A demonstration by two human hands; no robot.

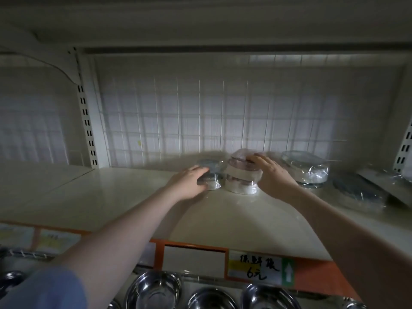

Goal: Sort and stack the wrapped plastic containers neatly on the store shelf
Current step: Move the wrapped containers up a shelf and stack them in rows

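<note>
Fingers: my left hand (189, 182) grips the small dark-lidded container (209, 176); my right hand (273, 176) curls over the taller wrapped stack (242, 175).
Count: I see four wrapped containers, adding a clear one (306, 170) and a flat dark one (359, 192) to the right.
Look: clear plastic, shiny film.
Place: all on the cream shelf (124, 197), near its wire-grid back (200, 117).
Below: steel bowls (153, 291).
</note>
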